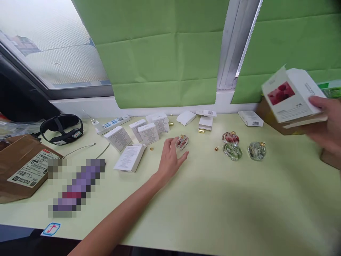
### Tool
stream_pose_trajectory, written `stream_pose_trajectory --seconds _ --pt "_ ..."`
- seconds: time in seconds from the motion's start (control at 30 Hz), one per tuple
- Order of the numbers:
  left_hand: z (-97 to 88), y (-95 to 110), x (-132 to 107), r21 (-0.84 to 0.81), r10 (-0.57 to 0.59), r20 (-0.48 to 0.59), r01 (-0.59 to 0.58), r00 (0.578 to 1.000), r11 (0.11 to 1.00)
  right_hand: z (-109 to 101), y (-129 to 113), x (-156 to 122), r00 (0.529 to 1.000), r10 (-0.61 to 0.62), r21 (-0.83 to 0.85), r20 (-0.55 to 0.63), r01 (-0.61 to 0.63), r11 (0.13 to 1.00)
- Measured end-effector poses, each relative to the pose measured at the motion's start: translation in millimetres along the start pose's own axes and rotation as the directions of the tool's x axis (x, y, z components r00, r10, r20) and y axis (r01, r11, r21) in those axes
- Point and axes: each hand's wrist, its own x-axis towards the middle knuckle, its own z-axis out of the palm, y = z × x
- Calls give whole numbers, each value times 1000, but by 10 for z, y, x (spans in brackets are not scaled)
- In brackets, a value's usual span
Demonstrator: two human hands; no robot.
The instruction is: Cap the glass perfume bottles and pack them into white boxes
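The left hand (169,160) has curled fingers beside a bottle (182,143) at its one o'clock, thumb spread clear, so a clumsy nudge could topple that smooth, rounded shape on the worktop (213,206). At two o'clock the right hand (329,119) grips a box (289,96) of thin card, which too hard a squeeze might dent. Three glassy bottles (232,152) with gold necks cluster at three o'clock, near enough to knock together; crisp-edged white cartons (148,134) stand at ten.
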Motion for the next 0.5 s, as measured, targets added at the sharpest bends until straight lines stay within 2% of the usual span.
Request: stream_pose_trajectory --seconds 0.03,0.07,0.13,0.17,0.2,0.27,0.3,0.33,0.4,0.5 --pt "61 -52 34 -10 -79 0 79 997 997 147 -85 -246 984 7 302 178 -62 951" --pt "109 -109 77 -18 -137 5 137 991 990 329 -143 -495 953 35 477 301 -182 860" --pt "169 -218 171 -24 -182 21 183 983 983 742 -178 -946 787 114 528 607 -506 682" --pt "184 -263 217 -24 -182 29 183 983 983 943 -158 -1127 691 119 509 713 -626 591" --pt "191 -301 262 -24 -173 37 174 984 984 1125 -120 -1273 615 95 491 782 -703 514" --pt "194 -364 348 -26 -151 49 153 987 988 1398 -10 -1456 521 50 440 852 -764 473" --pt "193 -392 392 -30 -142 54 144 988 989 1486 52 -1504 466 7 416 885 -797 437" --pt "191 -420 436 -36 -136 58 138 989 990 1545 112 -1532 434 -22 404 901 -817 411" --pt "186 -472 519 -54 -132 60 136 989 989 1597 217 -1552 394 -57 386 917 -846 367" --pt "165 -499 574 -98 -156 37 159 987 982 1598 320 -1565 366 -53 360 929 -860 363"
